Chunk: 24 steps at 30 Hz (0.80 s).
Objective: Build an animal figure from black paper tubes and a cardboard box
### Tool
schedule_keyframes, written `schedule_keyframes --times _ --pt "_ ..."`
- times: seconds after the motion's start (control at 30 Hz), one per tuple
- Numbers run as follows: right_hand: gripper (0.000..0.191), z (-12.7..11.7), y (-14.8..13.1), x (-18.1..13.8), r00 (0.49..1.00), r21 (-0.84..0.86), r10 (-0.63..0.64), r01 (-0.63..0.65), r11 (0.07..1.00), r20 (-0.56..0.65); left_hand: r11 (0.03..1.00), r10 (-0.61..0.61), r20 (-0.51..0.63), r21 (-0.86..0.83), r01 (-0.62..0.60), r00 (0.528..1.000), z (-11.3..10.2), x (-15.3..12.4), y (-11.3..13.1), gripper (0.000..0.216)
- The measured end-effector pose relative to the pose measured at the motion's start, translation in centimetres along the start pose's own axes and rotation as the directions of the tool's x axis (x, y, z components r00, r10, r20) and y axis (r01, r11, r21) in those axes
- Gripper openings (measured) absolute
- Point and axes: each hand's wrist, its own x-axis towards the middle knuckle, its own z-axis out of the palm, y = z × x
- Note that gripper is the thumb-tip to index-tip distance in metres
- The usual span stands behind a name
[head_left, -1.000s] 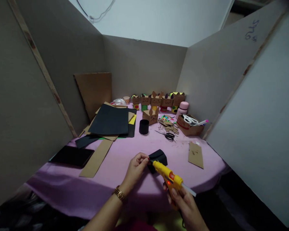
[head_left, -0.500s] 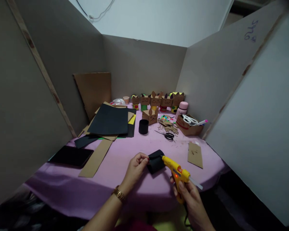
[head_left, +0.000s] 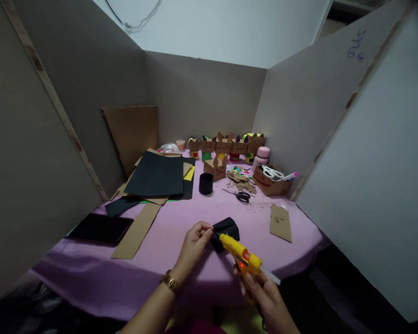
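Note:
My left hand point(head_left: 194, 245) pinches the near edge of a curled piece of black paper point(head_left: 226, 228) lying on the purple tablecloth point(head_left: 181, 222). My right hand point(head_left: 264, 297) grips a yellow glue gun point(head_left: 242, 260) with a lit red light and a glue stick poking out of its back. The gun's nozzle touches the near left edge of the black paper, right beside my left fingertips. A gold bracelet sits on my left wrist.
Farther back stand a black paper cylinder point(head_left: 205, 183), black scissors point(head_left: 242, 196), a row of cardboard animal figures point(head_left: 226, 146), a pink bottle point(head_left: 261, 157) and a small box with white scissors point(head_left: 271, 180). Black sheets point(head_left: 156, 175), cardboard strips point(head_left: 136, 230) and a dark tablet point(head_left: 99, 228) lie left. Cardboard walls enclose the table.
The glue gun's nozzle slid right along the black paper's edge half a second ago, then came back left to the edge by my left fingers. My left hand kept its pinch.

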Motion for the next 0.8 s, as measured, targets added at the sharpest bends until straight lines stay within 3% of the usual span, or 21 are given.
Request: schedule_keyframes --times 0.13,0.33,0.57,0.8 --pt "0.040 -0.5 -0.3 0.4 1.000 -0.018 -0.015 0.015 1.000 0.015 1.000 -0.008 0.003 0.002 0.008 1.000 0.0 0.0 -0.1 0.021" --pt "0.036 -0.7 -0.8 0.8 0.991 0.005 -0.082 0.082 0.997 -0.105 1.000 0.009 0.004 0.004 -0.009 1.000 0.0 0.2 -0.3 0.020" --pt "0.034 -1.5 -0.3 1.1 0.996 -0.014 -0.076 0.075 0.997 -0.044 1.000 0.004 0.001 -0.002 -0.004 1.000 0.1 0.2 -0.1 0.022" --pt "0.043 0.1 -0.2 0.1 0.999 -0.062 -0.038 0.040 0.997 0.024 1.000 -0.019 0.008 -0.011 0.019 1.000 0.0 0.2 -0.2 0.024"
